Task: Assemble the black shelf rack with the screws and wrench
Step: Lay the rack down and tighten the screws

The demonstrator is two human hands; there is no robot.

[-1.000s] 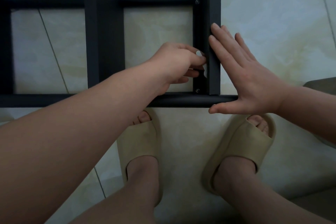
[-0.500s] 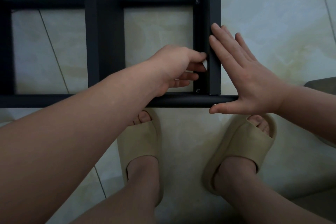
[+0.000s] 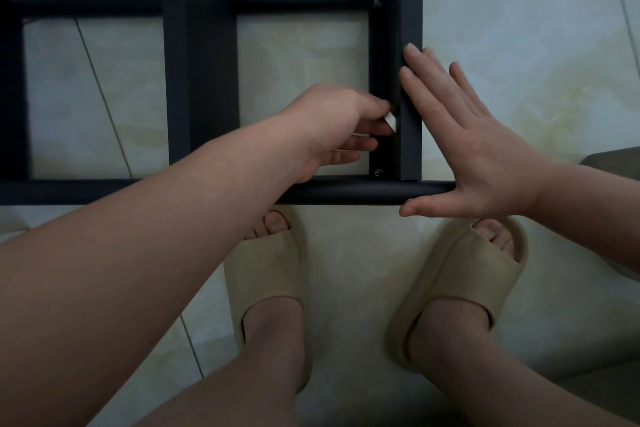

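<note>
I'm fastening the right post (image 3: 410, 10) of the black shelf rack (image 3: 201, 80), which sits on the tile floor (image 3: 519, 28) by my feet. My left hand (image 3: 332, 128) bunches its fingertips on the post's inner face; I can't tell whether they pinch a screw or the wrench. My right hand (image 3: 474, 156) lies flat, fingers straight, bracing the outside. I reckon the next move needs a steady turn.

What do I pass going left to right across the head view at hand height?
far-left black bar → wide black panel → left hand → right upright post → right hand, flat against that post
</note>
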